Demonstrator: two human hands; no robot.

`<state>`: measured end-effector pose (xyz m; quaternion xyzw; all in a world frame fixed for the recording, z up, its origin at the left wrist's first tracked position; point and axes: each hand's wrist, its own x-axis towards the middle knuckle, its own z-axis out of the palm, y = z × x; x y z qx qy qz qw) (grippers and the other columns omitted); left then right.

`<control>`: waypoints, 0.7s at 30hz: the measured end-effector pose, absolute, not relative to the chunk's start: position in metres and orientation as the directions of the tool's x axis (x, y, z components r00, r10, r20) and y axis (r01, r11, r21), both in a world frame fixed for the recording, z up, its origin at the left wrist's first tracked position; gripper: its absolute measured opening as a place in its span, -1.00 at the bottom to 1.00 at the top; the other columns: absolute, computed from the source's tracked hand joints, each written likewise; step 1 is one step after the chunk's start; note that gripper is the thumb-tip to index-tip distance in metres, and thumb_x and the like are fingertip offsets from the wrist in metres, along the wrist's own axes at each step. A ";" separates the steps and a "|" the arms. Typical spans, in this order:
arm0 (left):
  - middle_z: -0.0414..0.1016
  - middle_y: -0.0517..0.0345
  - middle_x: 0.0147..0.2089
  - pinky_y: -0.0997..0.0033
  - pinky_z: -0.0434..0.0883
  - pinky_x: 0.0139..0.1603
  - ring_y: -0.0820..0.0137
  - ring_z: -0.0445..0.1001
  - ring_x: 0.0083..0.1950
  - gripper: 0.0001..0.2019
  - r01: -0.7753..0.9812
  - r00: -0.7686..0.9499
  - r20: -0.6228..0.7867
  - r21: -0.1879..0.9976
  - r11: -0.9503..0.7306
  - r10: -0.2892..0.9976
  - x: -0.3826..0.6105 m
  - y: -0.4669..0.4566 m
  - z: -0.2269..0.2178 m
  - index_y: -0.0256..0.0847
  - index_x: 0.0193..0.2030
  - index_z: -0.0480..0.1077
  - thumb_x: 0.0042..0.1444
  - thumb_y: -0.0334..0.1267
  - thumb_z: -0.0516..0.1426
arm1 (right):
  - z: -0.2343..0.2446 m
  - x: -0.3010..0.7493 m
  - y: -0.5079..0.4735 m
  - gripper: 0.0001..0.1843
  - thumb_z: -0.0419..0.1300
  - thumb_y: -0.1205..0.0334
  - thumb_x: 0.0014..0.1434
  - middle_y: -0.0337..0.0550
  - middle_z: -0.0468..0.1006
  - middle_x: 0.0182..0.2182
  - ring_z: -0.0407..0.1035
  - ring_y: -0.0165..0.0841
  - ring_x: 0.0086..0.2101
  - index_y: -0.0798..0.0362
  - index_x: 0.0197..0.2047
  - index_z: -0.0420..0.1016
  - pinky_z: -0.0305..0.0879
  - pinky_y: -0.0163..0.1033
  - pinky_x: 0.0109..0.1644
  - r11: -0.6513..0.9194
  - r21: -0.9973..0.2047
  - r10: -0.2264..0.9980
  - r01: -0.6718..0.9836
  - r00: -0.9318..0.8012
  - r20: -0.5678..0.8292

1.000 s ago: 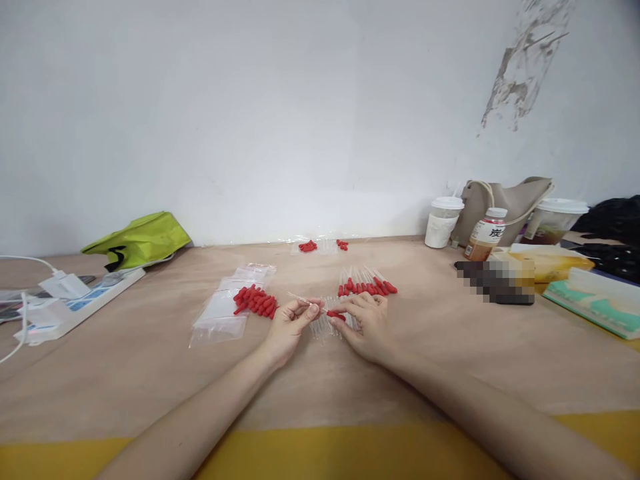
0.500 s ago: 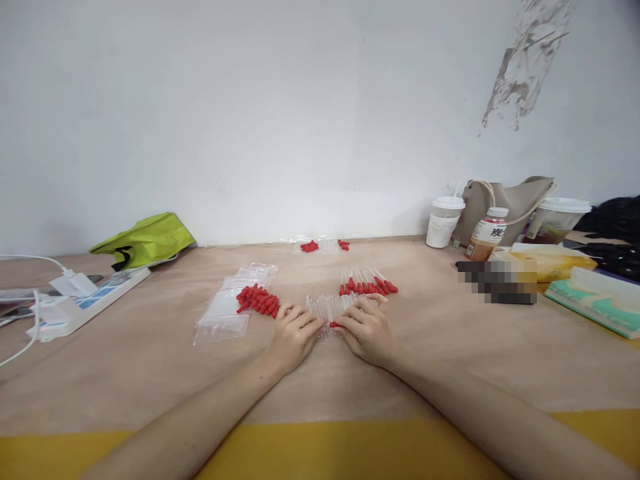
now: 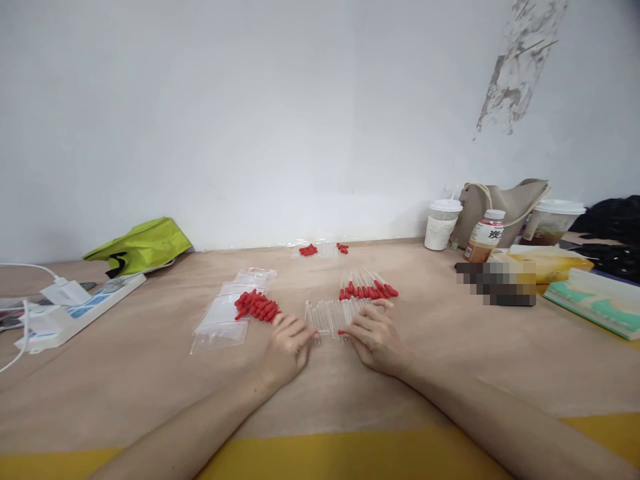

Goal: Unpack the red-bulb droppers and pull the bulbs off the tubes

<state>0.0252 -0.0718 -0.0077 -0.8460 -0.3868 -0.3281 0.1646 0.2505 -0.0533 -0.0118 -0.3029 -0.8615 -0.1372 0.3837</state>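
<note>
Both of my hands rest low on the brown table (image 3: 150, 373), at the near edge of a row of clear glass tubes (image 3: 333, 310). My left hand (image 3: 287, 343) has its fingers curled, pinching the glass end of a dropper. The fingers of my right hand (image 3: 374, 335) are pinched on that dropper's red bulb (image 3: 342, 332). A heap of loose red bulbs (image 3: 256, 305) lies just left of my left hand. Several finished droppers with red bulbs (image 3: 367, 289) lie behind my right hand.
Clear plastic bags (image 3: 223, 317) lie under and beside the red heap, more bags with red bulbs (image 3: 320, 249) by the wall. A power strip (image 3: 75, 308) and green bag (image 3: 140, 241) are at left. Cups (image 3: 442, 223), a bottle (image 3: 484, 237), a handbag (image 3: 505, 203) and packets (image 3: 595, 303) stand at right.
Both hands have come down from a raised position over the tubes to the table and slid a little towards me, still holding the dropper between them.
</note>
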 end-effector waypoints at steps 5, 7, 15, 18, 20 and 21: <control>0.38 0.10 -0.35 0.45 0.27 -0.33 0.41 0.35 -0.33 -0.75 0.851 0.277 0.673 0.160 -0.500 0.686 0.007 -0.065 -0.007 -0.21 -0.15 0.38 0.14 -0.37 -0.07 | -0.007 0.274 -0.035 -0.83 0.07 0.19 0.11 -0.17 0.49 -0.40 0.29 -0.35 -0.33 -0.03 -0.30 0.48 0.14 -0.16 -0.13 0.676 -0.385 0.594 0.628 -0.156 0.789; 0.33 0.08 -0.33 0.46 0.28 -0.34 0.40 0.34 -0.33 -0.68 0.882 0.250 0.640 0.160 -0.444 0.727 0.007 -0.062 -0.005 -0.22 -0.06 0.34 0.11 -0.45 -0.10 | -0.004 0.282 -0.026 -0.76 0.03 0.16 0.12 -0.13 0.46 -0.35 0.32 -0.36 -0.34 0.02 -0.25 0.47 0.22 -0.24 -0.25 0.615 -0.537 0.686 0.578 -0.056 0.725; 0.35 0.05 -0.30 0.47 0.27 -0.42 0.39 0.33 -0.38 -0.63 0.948 0.286 0.542 -0.043 -0.314 0.790 0.015 -0.054 -0.001 -0.22 -0.12 0.37 0.02 -0.53 -0.12 | 0.006 0.321 -0.004 -0.83 0.11 0.30 -0.13 -0.23 0.45 -0.55 0.29 -0.45 -0.54 0.10 -0.37 0.41 0.16 -0.38 -0.49 0.247 -0.673 0.943 0.698 -0.013 0.332; 0.41 0.03 -0.29 0.43 0.30 -0.37 0.38 0.37 -0.36 -0.61 0.937 0.321 0.508 -0.045 -0.347 0.800 0.018 -0.050 -0.004 -0.23 -0.15 0.40 0.00 -0.56 -0.13 | 0.005 0.327 -0.003 -0.91 0.14 0.32 -0.20 -0.26 0.44 -0.57 0.28 -0.46 -0.55 0.08 -0.50 0.32 0.13 -0.39 -0.51 0.272 -0.626 0.941 0.731 -0.066 0.331; 0.43 0.01 -0.27 0.41 0.32 -0.33 0.36 0.39 -0.32 -0.61 0.922 0.344 0.500 -0.023 -0.385 0.794 0.020 -0.047 -0.007 -0.23 -0.15 0.41 0.00 -0.56 -0.12 | 0.004 0.327 -0.003 -0.92 0.15 0.31 -0.21 -0.27 0.43 -0.58 0.28 -0.45 -0.55 0.07 -0.53 0.31 0.12 -0.39 -0.52 0.264 -0.645 0.952 0.717 -0.087 0.293; 0.44 0.00 -0.27 0.40 0.33 -0.31 0.36 0.40 -0.30 -0.63 0.914 0.353 0.504 -0.004 -0.406 0.788 0.021 -0.046 -0.008 -0.24 -0.16 0.41 0.00 -0.55 -0.11 | 0.003 0.326 -0.003 -0.92 0.15 0.30 -0.21 -0.27 0.43 -0.60 0.28 -0.45 -0.56 0.07 -0.54 0.32 0.12 -0.39 -0.52 0.258 -0.665 0.957 0.701 -0.093 0.274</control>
